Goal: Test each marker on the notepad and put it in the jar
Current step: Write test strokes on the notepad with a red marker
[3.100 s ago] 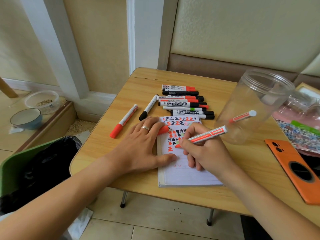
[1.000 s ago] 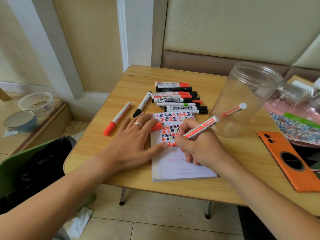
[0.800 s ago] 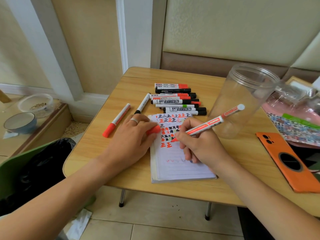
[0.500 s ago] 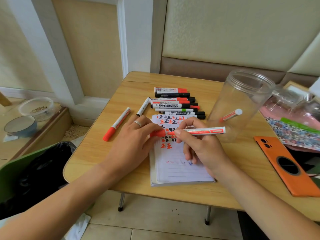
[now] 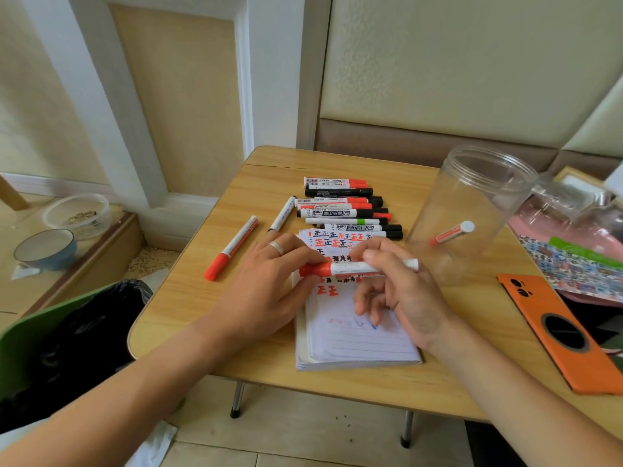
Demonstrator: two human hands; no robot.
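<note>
I have the red marker [image 5: 357,267] level above the notepad [image 5: 357,335], my right hand [image 5: 401,291] pinching the white barrel between thumb and fingertips, my left hand [image 5: 269,291] closed round the red cap [image 5: 313,269] at its other end. Cap and barrel look joined, though I cannot tell whether the cap is fully seated. The top of the page carries rows of red and black test marks, with a few faint strokes lower down.

As I judge it, the step in hand is capping this marker before it goes in the jar [image 5: 472,210]. To do it well I should keep both hands in line with the barrel and push straight along its axis, not at an angle, until the cap seats; a skewed push could smear ink on my fingers or leave the cap loose enough to come off inside the jar. The jar stands on the tabletop [image 5: 209,318] just right of the notepad, open at the top, with one marker already inside [image 5: 451,233]. My right hand alone can carry this one over and lower it in cap first.

Behind the notepad lies the row of markers [image 5: 347,207], with two loose ones to the left: a red-capped marker [image 5: 232,247] and a black-capped marker [image 5: 282,215].
</note>
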